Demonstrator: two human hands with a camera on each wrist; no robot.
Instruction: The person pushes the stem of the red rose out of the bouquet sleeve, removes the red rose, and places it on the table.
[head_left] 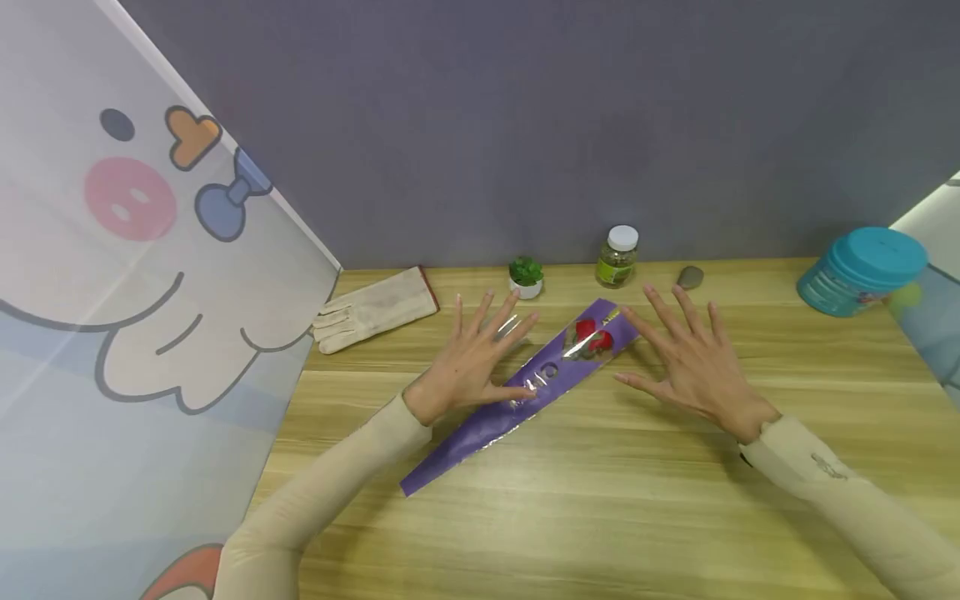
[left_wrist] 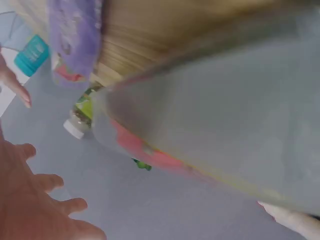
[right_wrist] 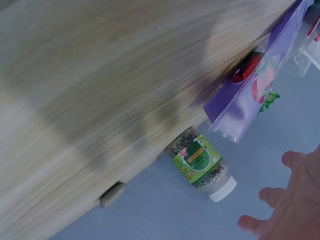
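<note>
Both sleeved arms reach in: left hand (head_left: pixel 471 358) fingers spread, thumb on the purple flower sleeve (head_left: pixel 517 392) lying slantwise on the table (head_left: pixel 600 500); right hand (head_left: pixel 693 362) splayed just beside its wide end, gripping nothing.

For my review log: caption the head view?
Both open hands, left hand and right hand, flank a purple flower sleeve on a wooden table.

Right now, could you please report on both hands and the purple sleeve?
Left hand open, thumb on purple flower sleeve. Right hand open, beside its wide end. Sleeve flat on table, nothing blocking.
</note>
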